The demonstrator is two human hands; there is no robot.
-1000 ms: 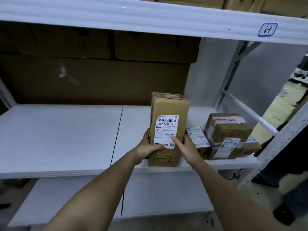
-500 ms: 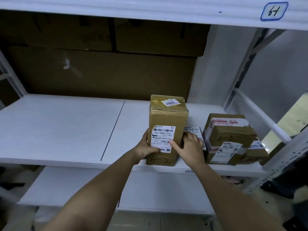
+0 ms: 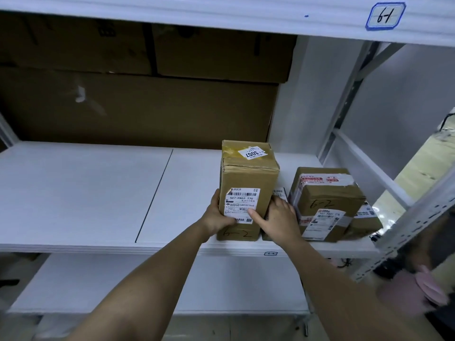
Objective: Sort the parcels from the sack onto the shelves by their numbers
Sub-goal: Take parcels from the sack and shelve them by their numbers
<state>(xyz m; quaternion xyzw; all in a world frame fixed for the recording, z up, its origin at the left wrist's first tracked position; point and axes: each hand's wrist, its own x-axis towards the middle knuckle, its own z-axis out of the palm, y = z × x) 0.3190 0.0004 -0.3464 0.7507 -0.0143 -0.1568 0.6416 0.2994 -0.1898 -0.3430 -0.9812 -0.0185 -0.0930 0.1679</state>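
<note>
Nearest, the left hand (image 3: 218, 216) and right hand (image 3: 277, 216) clasp the tall brown cardboard parcel (image 3: 247, 190) from either side, fingers curled round its lower edges, thumbs on its white shipping label (image 3: 241, 205), likely to steady it upright. It stands at the front of the white shelf board (image 3: 98, 193), its handwritten "6-2" facing out, just beside the squat taped brown parcel (image 3: 325, 205) also marked "6-2". Compared with a second ago, the tall parcel sits further in and its top sticker now shows.

A small parcel (image 3: 279, 193) (only its label corner shows) hides behind the right hand (image 3: 280, 217); the pink object (image 3: 416, 289) beyond the shelf's right edge is blurred.
</note>
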